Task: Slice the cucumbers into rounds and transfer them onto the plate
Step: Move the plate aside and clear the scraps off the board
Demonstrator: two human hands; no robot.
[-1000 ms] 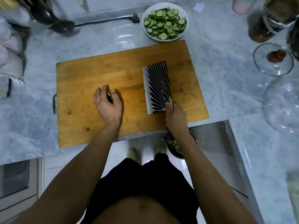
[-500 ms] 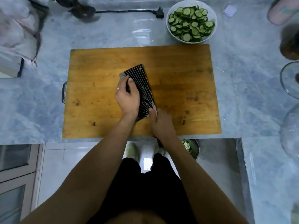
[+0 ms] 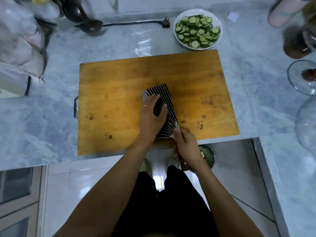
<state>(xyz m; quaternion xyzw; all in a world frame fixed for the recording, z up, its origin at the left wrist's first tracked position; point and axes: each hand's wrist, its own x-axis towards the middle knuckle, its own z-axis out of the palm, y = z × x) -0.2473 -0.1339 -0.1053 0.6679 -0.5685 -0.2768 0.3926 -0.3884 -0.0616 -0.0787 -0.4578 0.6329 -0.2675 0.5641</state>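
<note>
A striped black-and-white cleaver [image 3: 166,100] lies flat on the wooden cutting board [image 3: 119,103]. My right hand [image 3: 185,144] grips its handle at the board's near edge. My left hand [image 3: 151,115] rests on the blade, fingers and thumb curled round a small dark green cucumber piece [image 3: 158,108]. At the back, a white plate [image 3: 218,23] holds several cucumber rounds [image 3: 196,33].
A metal bowl [image 3: 209,156] with green scraps sits below the counter edge by my right wrist. Glass lids [image 3: 302,77] and dark jars [image 3: 297,43] crowd the right side. A ladle [image 3: 89,25], a plug and cord [image 3: 136,23], and plastic bags [image 3: 18,45] lie at back left.
The cleaver swung left across the board toward my left hand. My left hand, holding the cucumber piece, now lies over the blade instead of apart from it.
</note>
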